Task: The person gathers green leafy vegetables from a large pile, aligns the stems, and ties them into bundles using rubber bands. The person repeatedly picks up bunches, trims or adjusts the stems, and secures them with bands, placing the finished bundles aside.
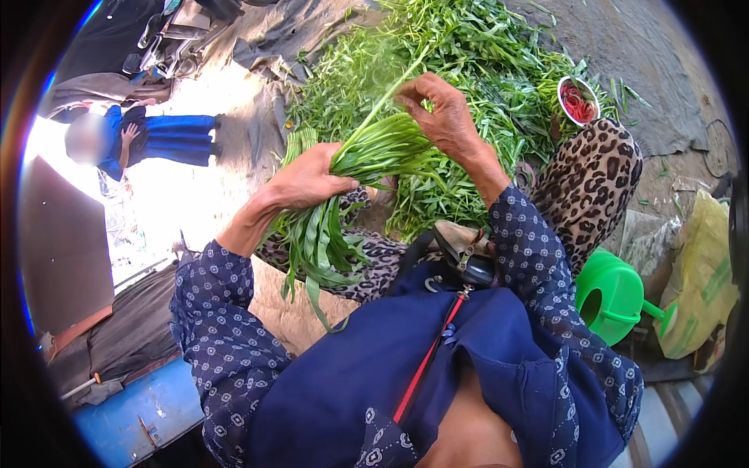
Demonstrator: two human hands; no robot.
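My left hand (pixel 310 178) grips a bunch of green leafy stems, which look like water spinach (pixel 383 149); the cut stems point right and long leaves hang below the hand. One longer stem (pixel 374 108) sticks up out of the bunch at a slant. Beside its upper part is my right hand (pixel 436 114), thumb and fingers bent close together; whether they pinch anything is too unclear to tell. A large loose heap of the same greens (pixel 485 52) lies on the ground beyond both hands. Partly behind my left hand are more stems (pixel 301 143) with their ends lined up.
A white bowl (pixel 595 102) of red bands stands at the heap's right edge, by my knee. A green watering can (pixel 611 295) and a yellowish sack (pixel 702 281) are at the right. Another person (pixel 175 137) in blue stands at the left. A blue surface (pixel 146 409) lies lower left.
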